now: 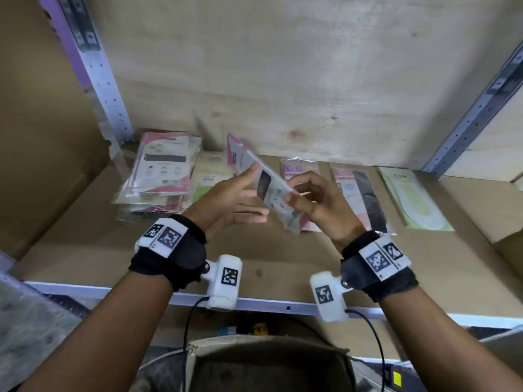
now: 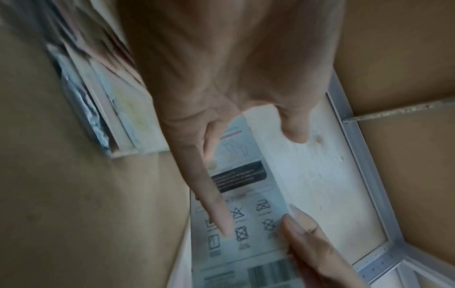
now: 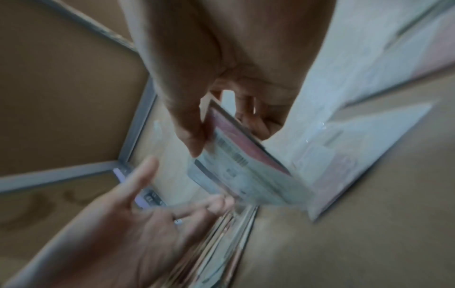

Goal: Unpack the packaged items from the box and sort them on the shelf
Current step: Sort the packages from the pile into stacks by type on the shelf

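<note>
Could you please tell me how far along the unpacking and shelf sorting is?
Done: a stack of packets lies at the shelf's left, and three single packets, the rightmost green, lie in a row. In hand: the right hand pinches a pink-and-white packet while the left hand steadies it. Left: placing it; the box's contents are too dark to judge.

Both forearms are bare, with no sleeves. Each wrist wears a black fabric wrist wrap (image 1: 169,256) carrying a white band (image 1: 162,236) printed with black-and-white square markers. Beside each wrap, on the inner side, a white block-shaped camera unit (image 1: 225,281) is fixed by a screw and bears one marker; a black cable (image 1: 188,321) hangs below it.
</note>
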